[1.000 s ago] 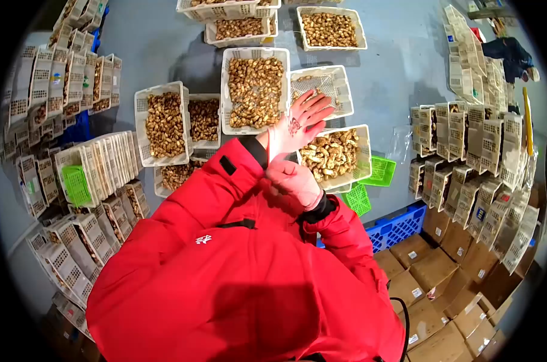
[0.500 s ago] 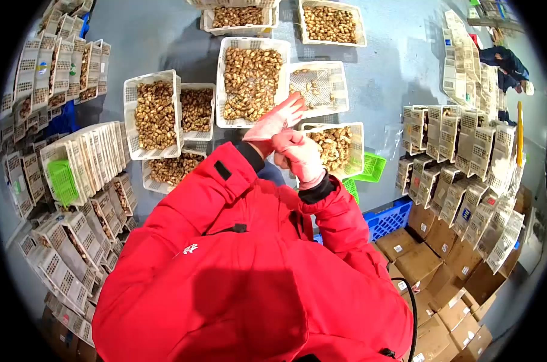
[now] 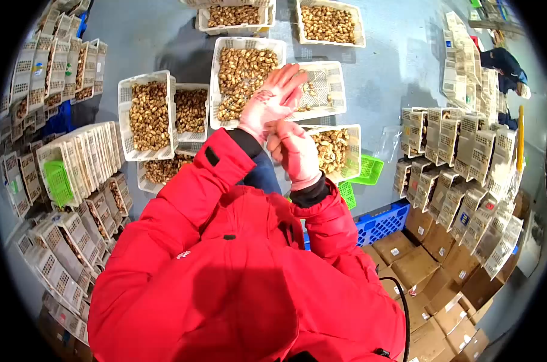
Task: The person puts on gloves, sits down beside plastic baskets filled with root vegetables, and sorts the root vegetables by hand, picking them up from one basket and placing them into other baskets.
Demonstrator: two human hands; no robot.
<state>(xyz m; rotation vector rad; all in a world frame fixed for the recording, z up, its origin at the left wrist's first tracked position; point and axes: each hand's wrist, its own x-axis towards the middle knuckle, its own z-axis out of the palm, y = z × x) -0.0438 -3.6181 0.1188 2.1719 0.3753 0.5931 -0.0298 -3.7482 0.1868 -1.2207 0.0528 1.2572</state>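
Observation:
My left hand (image 3: 272, 99) is stretched out with fingers extended, over the edges of the white crates. It seems to wear a thin pinkish glove with dark marks on it. My right hand (image 3: 297, 152) is closed by the heel of the left hand, its fingertips pinched at the left palm's edge; what they grip is hidden. Beyond the hands stands a white crate (image 3: 249, 43) full of small brown rounded pieces, perhaps bulbs or shellfish. A crate with few pieces (image 3: 340, 90) lies to its right. Beside my right hand is another filled crate (image 3: 357, 151).
More filled crates (image 3: 124, 114) stand at left. Stacked white crates (image 3: 83, 166) line the left side, others (image 3: 448, 145) the right. Green baskets (image 3: 368, 170), a blue pallet (image 3: 382, 224) and cardboard boxes (image 3: 415, 265) lie at right. A person in dark clothes (image 3: 504, 65) is far right.
My left hand has turned and lifted slightly, showing more of its spread surface. My right hand has shifted a little and its fingers have moved to the heel of the left hand.

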